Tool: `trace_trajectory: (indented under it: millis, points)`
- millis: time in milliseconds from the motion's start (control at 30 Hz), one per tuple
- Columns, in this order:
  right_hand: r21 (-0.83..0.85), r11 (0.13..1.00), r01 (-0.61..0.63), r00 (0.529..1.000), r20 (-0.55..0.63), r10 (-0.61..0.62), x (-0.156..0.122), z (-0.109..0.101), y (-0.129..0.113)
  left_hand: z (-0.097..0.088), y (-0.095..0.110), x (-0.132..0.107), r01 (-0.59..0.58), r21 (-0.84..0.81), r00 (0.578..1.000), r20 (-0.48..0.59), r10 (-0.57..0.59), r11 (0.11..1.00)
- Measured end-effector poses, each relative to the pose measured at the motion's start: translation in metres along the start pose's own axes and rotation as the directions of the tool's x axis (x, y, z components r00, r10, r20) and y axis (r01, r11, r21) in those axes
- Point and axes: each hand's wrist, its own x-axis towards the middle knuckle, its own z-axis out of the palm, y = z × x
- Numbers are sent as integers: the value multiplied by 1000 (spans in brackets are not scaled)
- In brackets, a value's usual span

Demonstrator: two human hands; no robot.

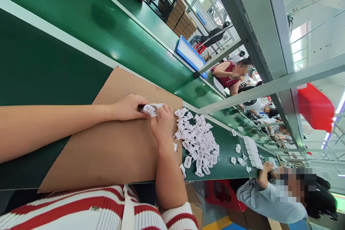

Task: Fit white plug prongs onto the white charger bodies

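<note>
Over the brown cardboard sheet (pixel 115 151), we hold one small white plastic piece (pixel 151 110) between our two hands. Our left hand (pixel 128 107) comes in from the left and is closed round the piece's left end; our right hand (pixel 163 120) has its fingers bent onto the right end — both grip it, and they cover so much that we cannot make out its full shape. The cardboard lies on our dark green desk (pixel 48 64), its right edge beside a heap of white plastic parts (pixel 201 143), several with thin prongs sticking out. One stray part (pixel 175 147) lies next to our right forearm. Farther right on the desk we see scattered white parts (pixel 238 148) and a row of white blocks (pixel 252 151), with a co-worker in a pale blue shirt (pixel 269 201) close by. Beyond the white rail (pixel 56 32) runs a glossy green strip (pixel 81 25) — and past it, far right, sits a blue-rimmed tray (pixel 186 60)
</note>
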Motion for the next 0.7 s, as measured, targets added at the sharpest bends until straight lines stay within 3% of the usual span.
trace_trajectory:
  millis: [333,533,700]
  points:
    - [-37,998,-41,998,41,43,9,-1,3,1,-1,0,39,22,999,2,-39,999]
    - [204,955,-215,975,-9,221,1,14,4,0,-4,0,34,35,999,-20,-33,999]
    - [362,901,-238,955,-83,285,-5,28,0,1,-6,0,-19,63,999,-49,22,998]
